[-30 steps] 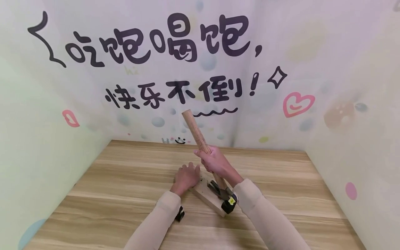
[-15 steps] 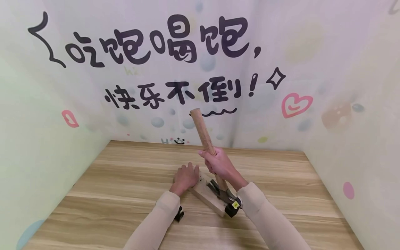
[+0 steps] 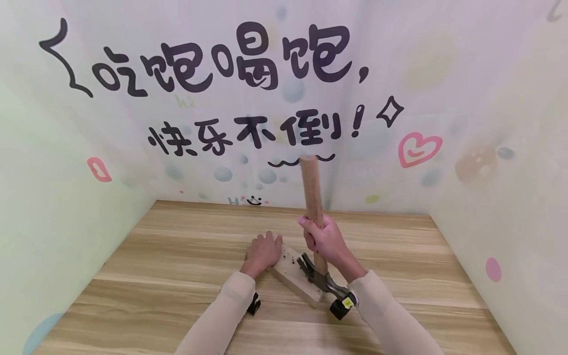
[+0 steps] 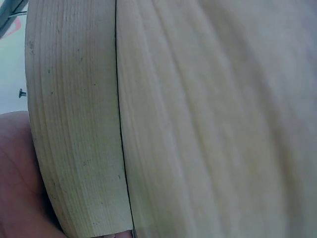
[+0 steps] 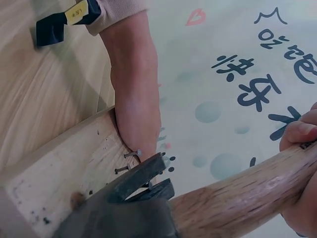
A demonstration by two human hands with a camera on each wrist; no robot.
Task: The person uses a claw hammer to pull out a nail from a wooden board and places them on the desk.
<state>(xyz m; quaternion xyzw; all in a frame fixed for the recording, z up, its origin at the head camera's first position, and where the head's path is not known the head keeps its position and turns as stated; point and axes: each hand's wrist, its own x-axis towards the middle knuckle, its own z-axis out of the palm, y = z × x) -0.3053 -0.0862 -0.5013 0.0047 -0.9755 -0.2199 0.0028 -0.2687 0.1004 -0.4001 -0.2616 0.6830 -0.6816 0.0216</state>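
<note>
A pale wooden block lies slantwise on the table. My left hand grips its far end from above; in the left wrist view the palm sits against the block's side. My right hand grips the wooden handle of a claw hammer, handle end upward. The hammer's claw hangs low over the block's right part. In the right wrist view a bent nail and a second nail stick out of the block near my left hand, beside the claw.
The wood-grain table reaches back to a printed cloth wall with dark lettering. Pale side walls stand left and right. Black wrist devices show beside both sleeves.
My right hand has moved rightward with the hammer. Its handle has swung from leaning left to nearly upright, and the head has shifted right. My left hand and the block have stayed in place.
</note>
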